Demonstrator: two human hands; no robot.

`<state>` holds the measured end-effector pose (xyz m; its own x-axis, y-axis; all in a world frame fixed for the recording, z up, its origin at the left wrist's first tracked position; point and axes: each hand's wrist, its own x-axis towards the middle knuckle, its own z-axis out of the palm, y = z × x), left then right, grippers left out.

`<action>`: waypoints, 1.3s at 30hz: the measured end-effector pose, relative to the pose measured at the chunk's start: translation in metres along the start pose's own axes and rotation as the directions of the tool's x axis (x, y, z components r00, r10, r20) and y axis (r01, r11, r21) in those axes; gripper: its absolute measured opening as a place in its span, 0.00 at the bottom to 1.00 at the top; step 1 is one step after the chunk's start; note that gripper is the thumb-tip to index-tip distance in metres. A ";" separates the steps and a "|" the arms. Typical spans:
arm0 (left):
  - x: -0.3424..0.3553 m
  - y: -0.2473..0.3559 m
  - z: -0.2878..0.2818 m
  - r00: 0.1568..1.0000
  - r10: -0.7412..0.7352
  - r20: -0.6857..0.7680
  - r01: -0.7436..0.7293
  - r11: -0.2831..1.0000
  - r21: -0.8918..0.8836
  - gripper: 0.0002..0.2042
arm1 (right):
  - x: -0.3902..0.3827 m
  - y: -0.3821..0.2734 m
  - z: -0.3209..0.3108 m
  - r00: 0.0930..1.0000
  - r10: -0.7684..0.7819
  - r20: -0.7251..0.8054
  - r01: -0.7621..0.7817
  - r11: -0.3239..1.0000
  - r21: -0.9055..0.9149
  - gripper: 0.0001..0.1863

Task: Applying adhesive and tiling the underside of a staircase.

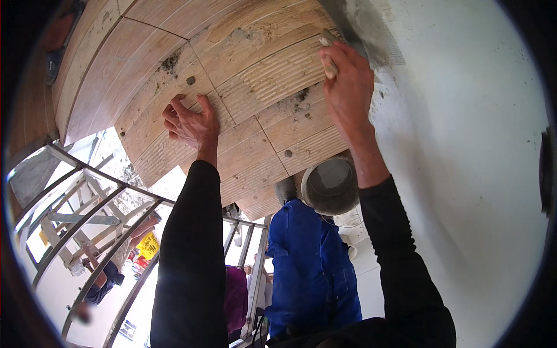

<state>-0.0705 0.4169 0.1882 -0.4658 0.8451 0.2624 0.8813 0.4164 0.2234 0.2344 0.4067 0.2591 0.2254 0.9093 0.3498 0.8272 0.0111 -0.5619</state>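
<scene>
Left hand (190, 123) flat on a wood-look tile (174, 116), fingers spread, pressing on the wall. Right hand (348, 81) closed around a trowel handle (329, 64) at the tiled area's right edge; grey blade (362, 26) lies on the mortar strip beside the bare white wall (464, 174). One grey bucket (331, 185) sits just below the right wrist. Blue trousers (310, 272) below it. Scaffold rails (87, 203) lower left. Three round spacers visible between tiles, one at (191, 80).

Left hand (191, 123) flat on wood-look tile (174, 104), right hand (348, 81) gripping trowel (360, 26)
</scene>
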 end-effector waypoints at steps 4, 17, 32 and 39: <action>-0.002 0.002 -0.001 1.000 -0.021 0.017 0.021 1.000 -0.015 0.25 | 0.000 0.001 -0.014 0.972 0.164 0.167 -0.163 0.986 -0.023 0.21; -0.002 0.003 0.002 1.000 0.000 0.012 0.000 1.000 -0.026 0.24 | 0.002 0.011 -0.007 0.996 0.072 0.045 -0.072 0.997 0.002 0.18; 0.000 0.000 -0.002 1.000 -0.020 0.017 0.020 1.000 -0.009 0.23 | -0.006 0.010 0.009 0.999 0.048 -0.005 -0.047 0.990 0.135 0.21; 0.000 0.002 -0.002 1.000 -0.017 0.012 0.017 1.000 -0.022 0.23 | 0.001 0.016 0.013 0.991 0.114 0.070 -0.122 0.984 0.129 0.21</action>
<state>-0.0687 0.4175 0.1903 -0.4799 0.8416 0.2477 0.8710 0.4234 0.2490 0.2416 0.4128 0.2404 0.2811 0.9317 0.2300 0.7202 -0.0464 -0.6922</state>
